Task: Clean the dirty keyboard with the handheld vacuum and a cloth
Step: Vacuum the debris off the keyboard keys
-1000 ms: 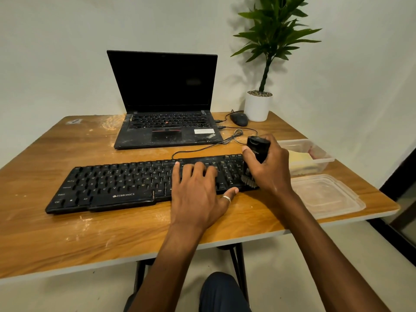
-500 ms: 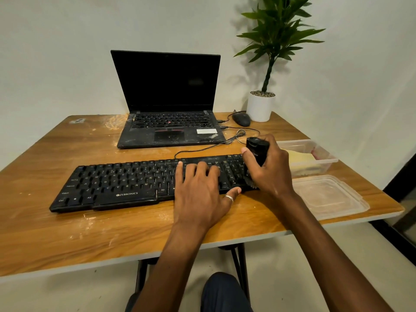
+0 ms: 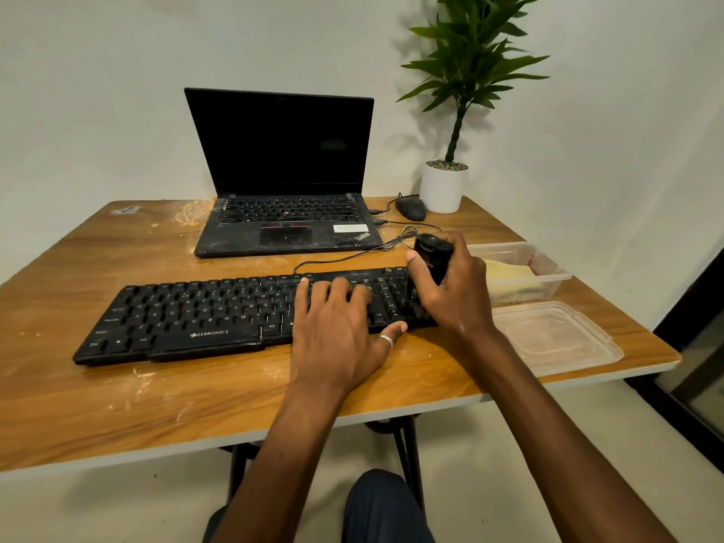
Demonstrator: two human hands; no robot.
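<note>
We lay our left hand (image 3: 337,339) flat, fingers straight, on the dusty black plastic keyboard (image 3: 219,315). Our right hand (image 3: 458,291) grips the small black handheld vacuum (image 3: 433,256) upright over the keyboard's right end.

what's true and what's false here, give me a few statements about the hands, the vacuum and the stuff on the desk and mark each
1. The right hand grips the handheld vacuum over the right end of the keyboard. True.
2. The left hand holds a cloth. False: it rests flat on the keys, holding nothing.
3. The laptop screen is lit. False: it is dark.
4. The lid is snapped onto the plastic container. False: it lies loose beside the container.
5. A mouse sits beside the white plant pot. True.
</note>
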